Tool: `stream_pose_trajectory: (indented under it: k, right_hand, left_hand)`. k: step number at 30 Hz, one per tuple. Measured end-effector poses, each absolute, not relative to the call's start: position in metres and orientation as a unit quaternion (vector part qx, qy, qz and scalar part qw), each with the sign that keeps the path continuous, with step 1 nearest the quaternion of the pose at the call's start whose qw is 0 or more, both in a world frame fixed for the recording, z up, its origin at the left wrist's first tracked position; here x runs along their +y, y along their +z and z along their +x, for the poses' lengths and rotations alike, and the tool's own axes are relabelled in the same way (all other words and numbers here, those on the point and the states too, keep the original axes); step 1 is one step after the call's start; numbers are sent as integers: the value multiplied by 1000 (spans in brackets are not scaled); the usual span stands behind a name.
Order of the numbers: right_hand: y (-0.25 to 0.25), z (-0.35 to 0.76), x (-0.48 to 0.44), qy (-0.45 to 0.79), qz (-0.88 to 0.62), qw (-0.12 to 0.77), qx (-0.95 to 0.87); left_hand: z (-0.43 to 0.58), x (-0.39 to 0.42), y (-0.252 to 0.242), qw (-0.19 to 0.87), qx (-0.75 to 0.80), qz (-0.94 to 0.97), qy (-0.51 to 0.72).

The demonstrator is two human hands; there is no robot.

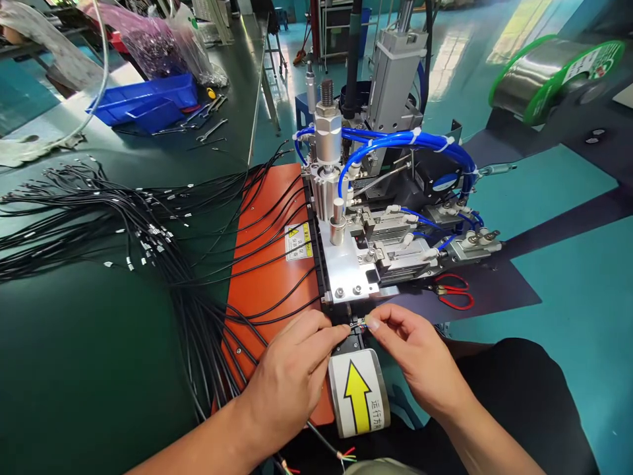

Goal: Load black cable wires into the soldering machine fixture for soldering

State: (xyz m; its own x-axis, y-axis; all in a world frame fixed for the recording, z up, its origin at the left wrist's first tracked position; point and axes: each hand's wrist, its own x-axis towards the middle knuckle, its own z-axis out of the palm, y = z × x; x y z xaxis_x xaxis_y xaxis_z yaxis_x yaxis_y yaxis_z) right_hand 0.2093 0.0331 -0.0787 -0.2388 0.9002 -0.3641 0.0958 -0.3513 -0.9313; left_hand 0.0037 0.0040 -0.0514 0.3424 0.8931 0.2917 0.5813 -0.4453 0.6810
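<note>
My left hand (297,366) is closed, its fingertips pinching the end of a black cable at the front of a metal machine (346,264). Opposite it, my right hand (415,349) pinches thin coloured wires (362,322) between thumb and forefinger. These wires sit over a narrow black fixture (350,343), just beyond a white label with a yellow arrow (358,396). The left fingers hide most of the held cable. Below my left wrist, another cable end (346,455) shows bare red, green and white wires.
Black cables (185,297) lie bundled across the green table and over an orange board (270,264). Red-handled scissors (452,292) rest right of the machine. Blue air hoses (410,140) arch above it. A solder wire spool (554,76), blue bins (148,102) and wrenches (212,130) stand farther back.
</note>
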Motion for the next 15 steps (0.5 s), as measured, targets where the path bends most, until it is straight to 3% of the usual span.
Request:
stream_pose_trajectory:
  k: [15]
  right_hand:
    - [-77,208,32,613,-533,313,-492]
  left_hand:
    - [4,4,-53,232,470,790,318]
